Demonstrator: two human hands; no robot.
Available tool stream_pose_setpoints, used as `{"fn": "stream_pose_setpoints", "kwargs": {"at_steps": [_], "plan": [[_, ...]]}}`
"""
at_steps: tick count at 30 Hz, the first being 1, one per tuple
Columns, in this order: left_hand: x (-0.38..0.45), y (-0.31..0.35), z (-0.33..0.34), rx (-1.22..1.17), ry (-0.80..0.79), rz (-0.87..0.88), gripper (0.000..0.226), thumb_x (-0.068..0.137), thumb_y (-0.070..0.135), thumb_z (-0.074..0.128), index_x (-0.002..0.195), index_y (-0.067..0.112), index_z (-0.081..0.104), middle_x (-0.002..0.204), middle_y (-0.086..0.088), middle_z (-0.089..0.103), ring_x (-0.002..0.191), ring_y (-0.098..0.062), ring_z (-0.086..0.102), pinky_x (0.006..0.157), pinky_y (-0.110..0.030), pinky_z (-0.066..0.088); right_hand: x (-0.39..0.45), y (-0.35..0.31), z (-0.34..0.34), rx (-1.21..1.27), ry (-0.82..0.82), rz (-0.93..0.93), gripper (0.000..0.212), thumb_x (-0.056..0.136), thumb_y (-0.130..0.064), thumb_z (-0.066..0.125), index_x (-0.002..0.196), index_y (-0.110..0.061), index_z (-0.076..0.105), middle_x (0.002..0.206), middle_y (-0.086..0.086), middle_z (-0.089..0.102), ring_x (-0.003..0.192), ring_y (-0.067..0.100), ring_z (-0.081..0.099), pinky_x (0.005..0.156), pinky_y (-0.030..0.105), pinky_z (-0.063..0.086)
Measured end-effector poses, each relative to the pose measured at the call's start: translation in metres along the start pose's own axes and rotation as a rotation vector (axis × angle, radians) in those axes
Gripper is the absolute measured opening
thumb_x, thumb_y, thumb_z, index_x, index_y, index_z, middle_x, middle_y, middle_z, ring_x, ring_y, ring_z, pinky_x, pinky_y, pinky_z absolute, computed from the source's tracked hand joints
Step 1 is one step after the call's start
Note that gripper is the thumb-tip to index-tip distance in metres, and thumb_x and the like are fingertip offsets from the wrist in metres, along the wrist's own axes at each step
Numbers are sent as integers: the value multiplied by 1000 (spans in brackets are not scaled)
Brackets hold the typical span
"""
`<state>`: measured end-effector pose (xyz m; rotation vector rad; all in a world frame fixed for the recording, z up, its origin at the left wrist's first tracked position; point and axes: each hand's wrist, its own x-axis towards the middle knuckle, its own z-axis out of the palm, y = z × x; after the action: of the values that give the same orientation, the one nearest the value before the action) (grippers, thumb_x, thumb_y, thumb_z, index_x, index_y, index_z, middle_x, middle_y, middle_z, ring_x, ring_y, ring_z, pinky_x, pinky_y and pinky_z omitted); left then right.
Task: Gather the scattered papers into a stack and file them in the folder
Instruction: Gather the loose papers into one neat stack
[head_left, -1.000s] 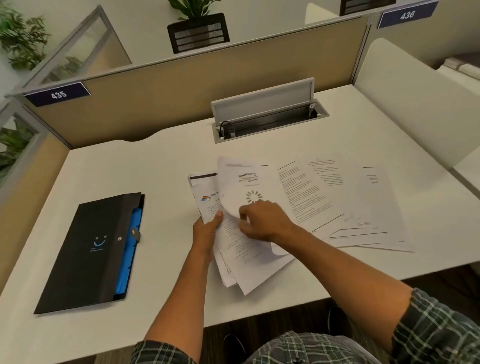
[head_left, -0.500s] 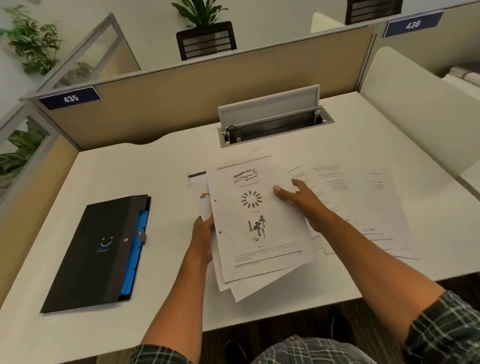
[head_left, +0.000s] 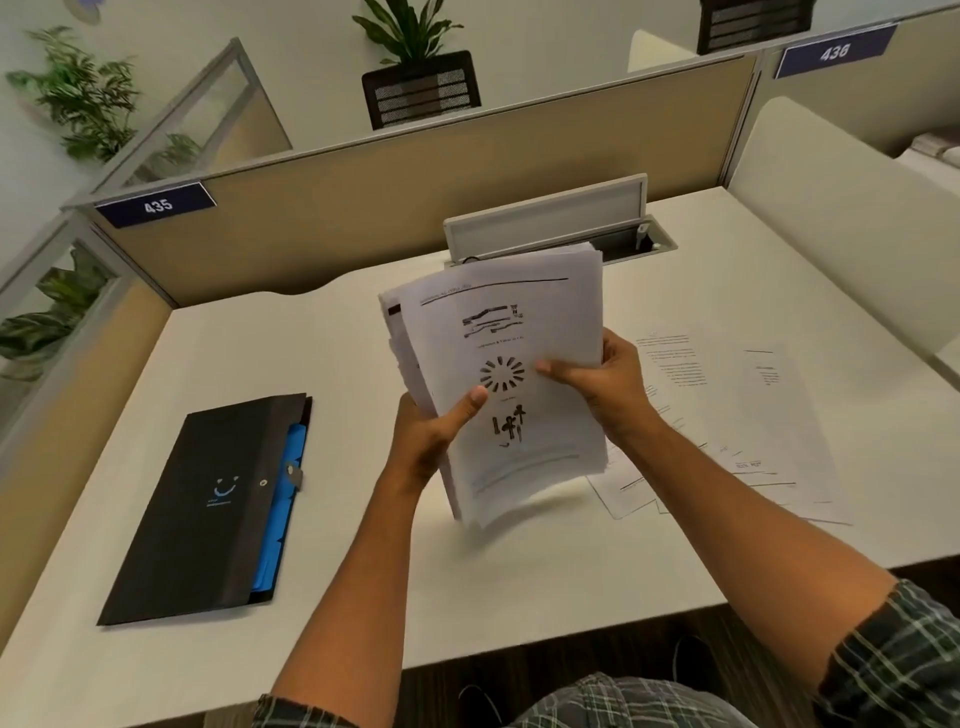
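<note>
A stack of printed papers (head_left: 524, 322) is held upright above the white desk (head_left: 291, 343), its top sheet showing black drawings. My left hand (head_left: 431, 436) grips the stack's left edge, thumb on the front. My right hand (head_left: 602, 384) grips its right edge, thumb across the top sheet. Several more papers (head_left: 727, 415) lie spread flat on the desk to the right of the stack. The black folder (head_left: 208, 504) with blue inner pockets lies shut on the desk's left side, apart from both hands.
A cable tray with a raised lid (head_left: 550, 221) is set into the desk behind the stack. Beige partitions (head_left: 415, 182) close the back and left; a white divider (head_left: 841, 228) stands at the right. The desk's front edge runs just below my forearms.
The stack has been lifted off the desk and tipped upright. My right hand left the spread papers and took hold of the stack's right edge; my left hand kept its grip.
</note>
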<state>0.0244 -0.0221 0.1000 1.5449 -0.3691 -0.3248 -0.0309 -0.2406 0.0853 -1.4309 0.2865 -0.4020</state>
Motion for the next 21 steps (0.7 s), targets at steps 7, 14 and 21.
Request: {"fn": "stream_pose_setpoints", "kwargs": {"at_steps": [7, 14, 21], "plan": [[-9, -9, -21, -9, -83, 31, 46, 70, 29, 81, 114, 36, 67, 109, 4, 74, 106, -18, 70, 81, -37, 61, -11, 18, -2, 20, -99, 10, 52, 59, -26, 92, 107, -25, 72, 104, 1, 77, 99, 25, 74, 77, 44, 64], [-9, -54, -26, 78, 20, -179, 33, 78, 23, 85, 108, 27, 72, 109, -1, 77, 105, -20, 72, 85, -42, 62, -12, 44, -6, -87, -148, 177, 44, 76, -31, 86, 115, -15, 73, 108, 5, 77, 99, 24, 75, 84, 50, 62], [7, -57, -24, 141, 111, -252, 19, 88, 21, 77, 105, 15, 70, 100, -1, 76, 87, -16, 76, 68, -23, 61, 8, 43, -22, -352, -22, 266, 42, 96, -63, 51, 107, -25, 67, 107, -5, 73, 93, 13, 71, 78, 33, 58]]}}
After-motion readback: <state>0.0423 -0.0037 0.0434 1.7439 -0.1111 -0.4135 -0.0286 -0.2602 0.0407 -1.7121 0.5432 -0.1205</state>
